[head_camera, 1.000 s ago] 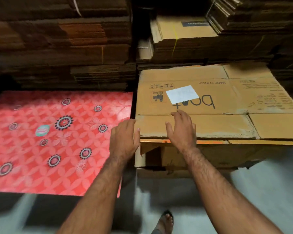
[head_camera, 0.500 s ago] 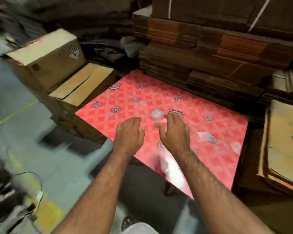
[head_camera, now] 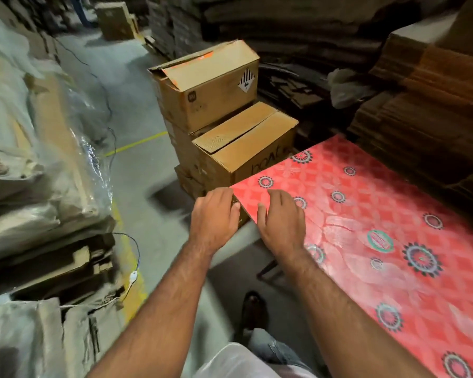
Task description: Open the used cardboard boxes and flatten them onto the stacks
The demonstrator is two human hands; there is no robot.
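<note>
Left hand [head_camera: 215, 214] and right hand [head_camera: 281, 216] (fingers loose) at red sheet [head_camera: 380, 214] corner.

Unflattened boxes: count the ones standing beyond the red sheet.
3 clearly: the top box with a lifted flap, the boAt box in front, a far box up the aisle. More beneath may be hidden.

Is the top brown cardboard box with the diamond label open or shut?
Open: the brown cardboard box has a top flap raised.

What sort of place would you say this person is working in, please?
Probably a warehouse or cardboard recycling store: tall stacks of flattened cardboard, used boxes piled on a concrete floor with a yellow line.
</note>
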